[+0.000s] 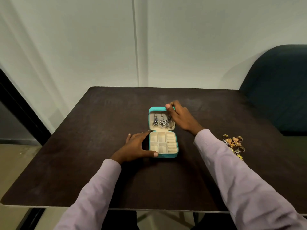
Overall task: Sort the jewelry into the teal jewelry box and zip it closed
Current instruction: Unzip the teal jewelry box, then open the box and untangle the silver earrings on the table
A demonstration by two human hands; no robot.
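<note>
Head view: teal jewelry box sits open mid-table, lid up w/ silver earrings hanging inside. Your left hand braces the base's left side, thumb curled on its front corner. Your right hand pinches the lid's top edge. Loose gold jewelry pile lies on the table by your right sleeve.
</note>
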